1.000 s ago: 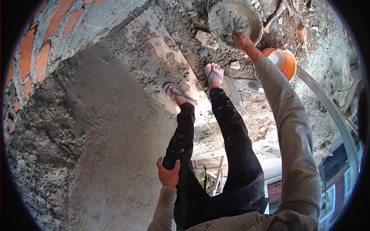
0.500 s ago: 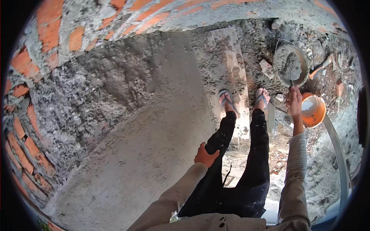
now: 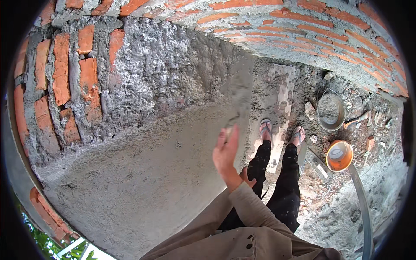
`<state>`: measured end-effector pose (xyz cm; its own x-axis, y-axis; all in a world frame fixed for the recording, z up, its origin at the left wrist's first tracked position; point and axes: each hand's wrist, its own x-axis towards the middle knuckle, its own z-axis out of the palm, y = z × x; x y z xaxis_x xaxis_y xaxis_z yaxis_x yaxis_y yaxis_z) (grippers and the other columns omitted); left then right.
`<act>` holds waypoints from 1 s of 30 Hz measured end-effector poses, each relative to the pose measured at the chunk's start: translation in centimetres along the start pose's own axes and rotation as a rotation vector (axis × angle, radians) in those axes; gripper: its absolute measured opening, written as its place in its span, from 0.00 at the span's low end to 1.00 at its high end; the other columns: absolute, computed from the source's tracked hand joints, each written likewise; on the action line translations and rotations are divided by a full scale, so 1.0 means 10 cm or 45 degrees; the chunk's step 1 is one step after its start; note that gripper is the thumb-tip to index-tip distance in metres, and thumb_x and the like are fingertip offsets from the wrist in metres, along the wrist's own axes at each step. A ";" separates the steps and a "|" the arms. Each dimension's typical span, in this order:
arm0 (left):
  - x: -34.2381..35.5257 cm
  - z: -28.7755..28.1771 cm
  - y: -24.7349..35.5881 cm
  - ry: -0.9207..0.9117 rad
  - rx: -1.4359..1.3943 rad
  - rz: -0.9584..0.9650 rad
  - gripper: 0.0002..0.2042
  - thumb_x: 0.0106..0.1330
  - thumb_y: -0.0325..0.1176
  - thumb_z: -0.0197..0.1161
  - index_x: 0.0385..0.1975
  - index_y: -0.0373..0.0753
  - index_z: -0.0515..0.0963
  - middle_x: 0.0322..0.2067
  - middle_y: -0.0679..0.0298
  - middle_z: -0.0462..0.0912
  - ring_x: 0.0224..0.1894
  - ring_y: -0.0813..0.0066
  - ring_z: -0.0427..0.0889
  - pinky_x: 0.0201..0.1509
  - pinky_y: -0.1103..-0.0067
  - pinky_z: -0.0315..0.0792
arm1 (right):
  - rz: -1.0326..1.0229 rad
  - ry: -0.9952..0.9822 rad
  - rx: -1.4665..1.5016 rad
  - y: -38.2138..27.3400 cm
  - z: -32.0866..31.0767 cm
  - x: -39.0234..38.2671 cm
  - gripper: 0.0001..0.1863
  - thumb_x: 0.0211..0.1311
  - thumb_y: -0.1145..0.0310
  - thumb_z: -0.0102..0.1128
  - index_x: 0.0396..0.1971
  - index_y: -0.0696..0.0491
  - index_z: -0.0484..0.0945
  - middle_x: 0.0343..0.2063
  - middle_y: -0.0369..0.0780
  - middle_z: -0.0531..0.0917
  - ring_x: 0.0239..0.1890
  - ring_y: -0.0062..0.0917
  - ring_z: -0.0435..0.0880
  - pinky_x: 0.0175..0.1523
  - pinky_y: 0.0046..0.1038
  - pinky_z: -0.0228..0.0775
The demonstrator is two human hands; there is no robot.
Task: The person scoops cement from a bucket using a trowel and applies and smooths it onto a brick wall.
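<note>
My right hand (image 3: 227,151) is closed around the handle of a trowel (image 3: 238,93), raised against the wall's freshly coated strip. The trowel blade is smeared by motion, with grey mortar around it. Smooth grey mortar (image 3: 147,173) covers the lower part of the wall; above it the surface is rough and patchy. My left hand (image 3: 248,177) rests on my thigh, partly hidden behind the right forearm, its visible fingers loose and holding nothing. On the ground to the right stands a bucket (image 3: 342,113) with a wire handle and grey mortar inside.
An orange bucket (image 3: 346,164) sits nearer, beside a long grey strip (image 3: 362,208). An orange-handled tool (image 3: 357,120) lies by the mortar bucket. Beneath my left foot is a mortar-splashed board (image 3: 284,93). Rubble lies about; a brick wall (image 3: 303,26) rises at the far side.
My right hand has moved left with the trowel, from the mortar bucket to the wall, crossing over my left arm. My view has shifted left. The left hand stays on the thigh.
</note>
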<state>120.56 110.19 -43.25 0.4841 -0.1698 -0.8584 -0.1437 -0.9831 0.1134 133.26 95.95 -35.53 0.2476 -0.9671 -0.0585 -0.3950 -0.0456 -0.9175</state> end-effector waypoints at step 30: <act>0.62 -0.28 0.13 0.055 0.286 -0.283 0.43 0.45 0.44 0.74 0.59 0.33 0.58 0.53 0.49 0.71 0.54 0.54 0.74 0.58 0.67 0.69 | 0.486 -0.588 -1.050 4.93 -1.44 1.64 0.13 0.64 0.69 0.42 0.43 0.58 0.73 0.42 0.53 0.79 0.41 0.47 0.82 0.46 0.43 0.74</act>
<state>125.84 107.64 -47.04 0.5606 0.0396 -0.8271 -0.2154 -0.9575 -0.1919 105.14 74.21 -76.06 0.2258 -0.7699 -0.5969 -0.9624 -0.0813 -0.2593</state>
